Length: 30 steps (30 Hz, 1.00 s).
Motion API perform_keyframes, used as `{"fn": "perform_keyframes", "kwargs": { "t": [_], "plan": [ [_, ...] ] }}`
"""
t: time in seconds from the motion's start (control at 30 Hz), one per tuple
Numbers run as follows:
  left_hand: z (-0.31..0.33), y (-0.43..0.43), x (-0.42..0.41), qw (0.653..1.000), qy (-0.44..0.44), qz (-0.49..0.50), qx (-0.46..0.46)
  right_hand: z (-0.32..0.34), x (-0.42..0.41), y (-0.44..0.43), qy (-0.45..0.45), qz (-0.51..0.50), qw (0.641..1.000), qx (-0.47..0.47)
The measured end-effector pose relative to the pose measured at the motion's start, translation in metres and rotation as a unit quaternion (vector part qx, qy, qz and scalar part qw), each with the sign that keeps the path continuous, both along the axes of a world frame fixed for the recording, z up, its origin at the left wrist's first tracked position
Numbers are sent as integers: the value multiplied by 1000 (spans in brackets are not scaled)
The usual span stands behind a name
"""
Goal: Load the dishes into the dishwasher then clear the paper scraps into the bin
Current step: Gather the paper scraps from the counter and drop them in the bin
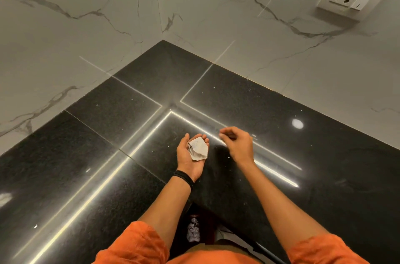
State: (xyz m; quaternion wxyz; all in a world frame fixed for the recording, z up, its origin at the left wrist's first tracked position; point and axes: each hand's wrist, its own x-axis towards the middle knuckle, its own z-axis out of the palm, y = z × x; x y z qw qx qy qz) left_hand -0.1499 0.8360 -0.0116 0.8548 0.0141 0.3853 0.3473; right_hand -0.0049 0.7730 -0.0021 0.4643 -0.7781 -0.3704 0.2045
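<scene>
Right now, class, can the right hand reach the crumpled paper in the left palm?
Probably yes: the crumpled paper lies uncovered in the upturned left hand, and the right hand hovers close beside it with nothing between them.

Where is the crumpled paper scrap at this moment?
In the head view, near the centre, the crumpled paper scrap lies on the upturned palm of the left hand, above the black countertop and just left of the right hand.

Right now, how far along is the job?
Done: no dishes show on the counter; crumpled paper already lies below its edge, seemingly in the bin. In hand: paper scraps rest in the cupped left hand, right hand hovering beside. Left: drop them in; the dishwasher is out of view.
</scene>
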Motion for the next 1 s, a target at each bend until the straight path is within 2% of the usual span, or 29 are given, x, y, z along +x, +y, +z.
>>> {"fn": "perform_keyframes", "kwargs": {
  "t": [0.07,0.17,0.3,0.4,0.5,0.6,0.93,1.0],
  "plan": [
    [-1,1,6,1000,-16,-18,-2,14,-23,2,28,43,998,42],
    [0,1,14,998,-37,-53,8,22,-43,1,1,105,992,66],
    [2,2,16,997,-58,-42,6,25,-26,2,0,32,996,81],
    [3,4,12,998,-54,-25,1,21,7,5,-43,13,999,23],
    [3,4,6,999,-42,-14,-2,11,34,11,-91,45,993,-64],
    [2,4,0,999,-34,-6,-3,5,43,20,-107,90,984,-107],
    [-1,5,-3,1000,8,3,-1,-17,42,35,-215,164,957,-107],
    [-2,3,-1,1000,10,3,1,-16,42,39,-191,157,962,-112]
  ]
}}
